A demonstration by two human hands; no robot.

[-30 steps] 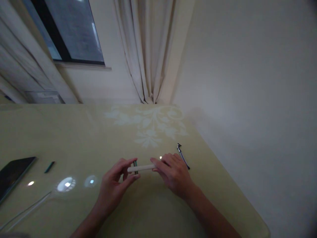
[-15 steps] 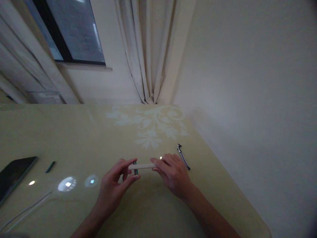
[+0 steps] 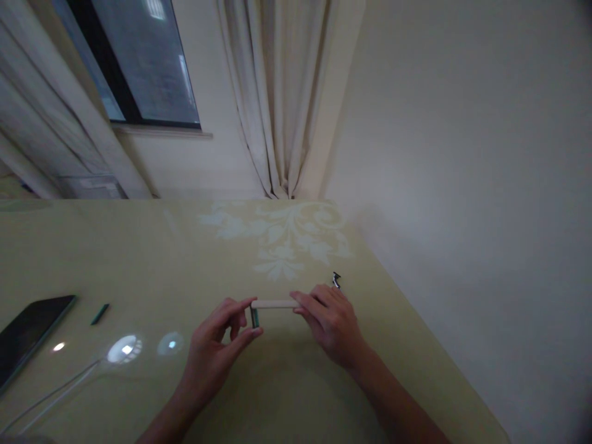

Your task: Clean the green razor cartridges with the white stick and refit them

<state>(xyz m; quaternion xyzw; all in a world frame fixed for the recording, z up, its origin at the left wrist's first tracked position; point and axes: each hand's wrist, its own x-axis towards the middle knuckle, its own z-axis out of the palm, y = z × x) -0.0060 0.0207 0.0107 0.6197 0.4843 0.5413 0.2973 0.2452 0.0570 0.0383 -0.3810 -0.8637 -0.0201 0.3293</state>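
Note:
Between the thumb and fingertips of my left hand [image 3: 217,345] is a small green and dark razor blade cartridge [image 3: 255,317], held upright. My right hand [image 3: 330,317] grips a pale, flat stick [image 3: 275,304] that looks like a wooden craft stick. The stick lies level, its free end at the cartridge's upper end near my left fingertip; I cannot tell whether they touch. Just beyond my right hand lies a razor handle [image 3: 337,280], its lower part hidden behind the hand.
A dark tablet or phone [image 3: 34,327] lies on the table [image 3: 161,265] at the left, with a small dark green strip [image 3: 100,314] beside it. A white cable [image 3: 60,391] runs along the lower left. A wall [image 3: 462,216] borders the table's right side.
The stick has moved right and slightly up; its tip went from across the cartridge's middle to its upper end. My right hand shifted right and now covers most of the razor handle.

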